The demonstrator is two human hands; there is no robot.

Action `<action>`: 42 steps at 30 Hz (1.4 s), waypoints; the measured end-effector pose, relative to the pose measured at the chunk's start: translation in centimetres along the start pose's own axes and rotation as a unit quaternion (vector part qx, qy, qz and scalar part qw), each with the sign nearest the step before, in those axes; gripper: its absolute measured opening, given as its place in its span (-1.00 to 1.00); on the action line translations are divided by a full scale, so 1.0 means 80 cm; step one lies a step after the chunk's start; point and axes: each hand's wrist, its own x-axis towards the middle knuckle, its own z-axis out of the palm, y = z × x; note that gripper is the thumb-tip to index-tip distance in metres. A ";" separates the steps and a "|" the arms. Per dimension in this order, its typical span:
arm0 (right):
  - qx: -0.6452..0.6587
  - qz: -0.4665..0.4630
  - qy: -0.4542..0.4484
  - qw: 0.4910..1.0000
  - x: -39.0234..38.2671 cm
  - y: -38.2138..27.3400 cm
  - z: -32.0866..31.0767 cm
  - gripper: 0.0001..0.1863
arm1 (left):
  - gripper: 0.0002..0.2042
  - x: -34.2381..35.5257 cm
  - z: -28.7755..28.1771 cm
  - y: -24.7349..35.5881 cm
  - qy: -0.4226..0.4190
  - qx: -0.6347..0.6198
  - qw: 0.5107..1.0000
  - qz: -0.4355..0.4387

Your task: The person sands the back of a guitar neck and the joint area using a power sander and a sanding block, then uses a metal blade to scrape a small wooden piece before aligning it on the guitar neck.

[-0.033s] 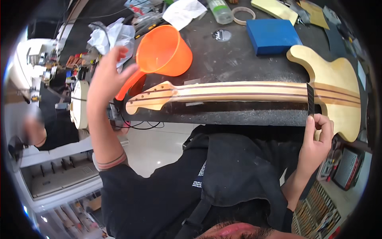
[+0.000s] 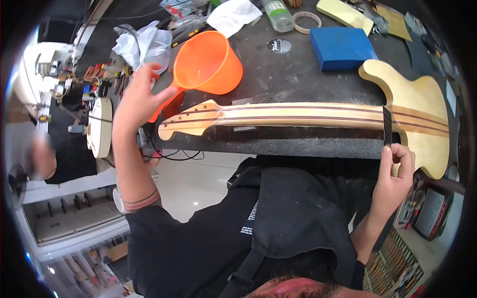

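Observation:
My left hand [image 2: 139, 99] is open, fingers spread and curved, over the handle side of an orange plastic dipper [image 2: 208, 64]; whether it touches the handle I cannot tell. My right hand [image 2: 392, 184] pinches the lower end of a dark flat strip [image 2: 387, 124], which crosses a wooden electric guitar where its striped neck [image 2: 298, 110] meets the pale body [image 2: 422, 99]. The neck lies horizontally along the bench's front, its headstock [image 2: 189, 119] at the left below the dipper.
On the dark bench [image 2: 278, 74] are a blue block [image 2: 343, 47], bottle [image 2: 278, 15], tape roll [image 2: 307, 15], pale yellow pad [image 2: 343, 15] and crumpled plastic bag [image 2: 149, 44]. A white guitar body [image 2: 99, 129] stands left. Another person [image 2: 44, 154], partly blurred, is at far left.
My left hand has moved slightly right and down, toward the dipper's handle. My right hand keeps its pinch on the strip.

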 end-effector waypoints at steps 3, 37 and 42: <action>0.023 -0.006 -0.015 1.000 -0.009 -0.001 -0.001 -0.89 | -0.36 -0.015 0.041 -0.040 -0.046 -0.127 0.989 -0.064; -0.163 -0.057 0.058 0.983 0.014 0.028 -0.033 -0.90 | -0.65 0.122 -0.011 0.221 0.197 -0.189 0.896 0.351; -0.192 -0.075 0.044 0.978 0.039 0.030 -0.018 -0.88 | -0.50 0.142 0.118 0.405 -0.077 -0.319 0.727 0.603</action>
